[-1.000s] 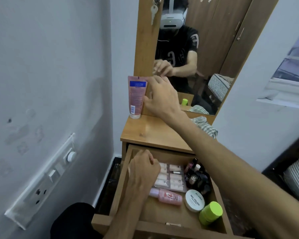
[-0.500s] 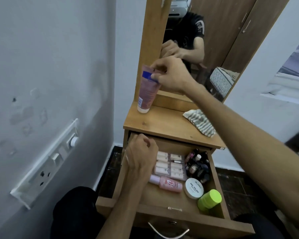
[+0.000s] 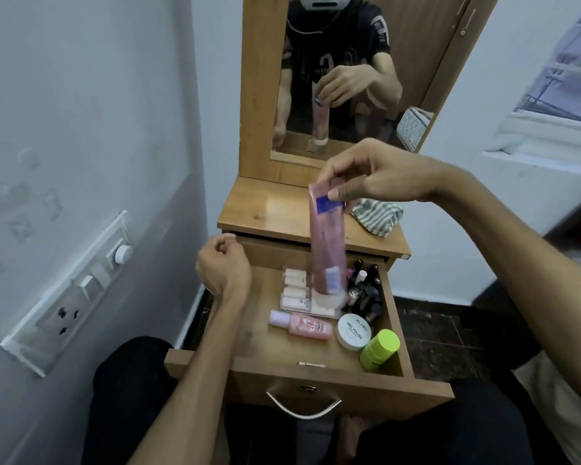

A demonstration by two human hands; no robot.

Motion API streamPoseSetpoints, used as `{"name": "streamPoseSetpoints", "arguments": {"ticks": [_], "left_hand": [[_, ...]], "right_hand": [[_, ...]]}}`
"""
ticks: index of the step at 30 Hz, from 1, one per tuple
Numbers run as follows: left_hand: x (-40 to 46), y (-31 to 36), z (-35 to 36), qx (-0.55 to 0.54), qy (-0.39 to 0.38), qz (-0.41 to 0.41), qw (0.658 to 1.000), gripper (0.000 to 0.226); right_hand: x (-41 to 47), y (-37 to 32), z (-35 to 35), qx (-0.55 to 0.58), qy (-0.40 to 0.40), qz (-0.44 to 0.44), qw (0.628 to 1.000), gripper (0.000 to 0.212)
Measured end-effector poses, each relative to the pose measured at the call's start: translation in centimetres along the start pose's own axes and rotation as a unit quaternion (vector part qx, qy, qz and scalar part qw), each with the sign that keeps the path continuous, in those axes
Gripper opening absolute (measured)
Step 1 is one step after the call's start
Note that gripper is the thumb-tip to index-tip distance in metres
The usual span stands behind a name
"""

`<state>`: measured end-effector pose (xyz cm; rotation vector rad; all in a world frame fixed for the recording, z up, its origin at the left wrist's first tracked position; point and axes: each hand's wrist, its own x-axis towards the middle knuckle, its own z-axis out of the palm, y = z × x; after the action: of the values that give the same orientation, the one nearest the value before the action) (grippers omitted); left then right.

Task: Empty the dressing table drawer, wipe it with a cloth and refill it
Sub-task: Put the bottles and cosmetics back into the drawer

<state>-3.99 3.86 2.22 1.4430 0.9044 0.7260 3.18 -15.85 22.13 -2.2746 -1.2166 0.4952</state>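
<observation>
Hanging cap-down, pink tube (image 3: pixel 327 243) pinched by right-hand fingers (image 3: pixel 336 195).

Low in the frame, right of centre, the white round tin (image 3: pixel 354 331) in my open drawer (image 3: pixel 316 365) reads "NAIL POLISH" on its lid, under a smaller brand line I can't make out. Nothing else is legible.

desk (image 3: pixel 275 209) carried striped cloth (image 3: pixel 378 216) at right | open drawer (image 3: pixel 316 374) held pink bottle (image 3: pixel 304 325) lying flat, white jar (image 3: pixel 354 331), green jar (image 3: pixel 380 349), clear case (image 3: pixel 297 292), dark small bottles (image 3: pixel 366 290) at back right
</observation>
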Motion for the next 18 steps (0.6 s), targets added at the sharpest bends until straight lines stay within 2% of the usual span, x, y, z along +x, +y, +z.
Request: {"name": "streamPoseSetpoints", "arguments": {"ticks": [5, 12, 18], "left_hand": [[-0.6, 0.2, 0.1, 0.027, -0.011, 0.001, 1.000, 0.021], [0.2, -0.3, 0.2, 0.041, -0.035, -0.006, 0.999, 0.018], [1.1, -0.6, -0.1, 0.040, -0.064, -0.038, 0.996, 0.023]], "right_hand": [[1.7, -0.4, 5.4, -0.065, -0.144, 0.016, 0.987, 0.021], [6.0, -0.7, 14.2, -0.141, -0.238, 0.029, 0.961, 0.027], [5.8, 0.2, 15.7, -0.090, -0.215, 0.025, 0.972, 0.026]]}}
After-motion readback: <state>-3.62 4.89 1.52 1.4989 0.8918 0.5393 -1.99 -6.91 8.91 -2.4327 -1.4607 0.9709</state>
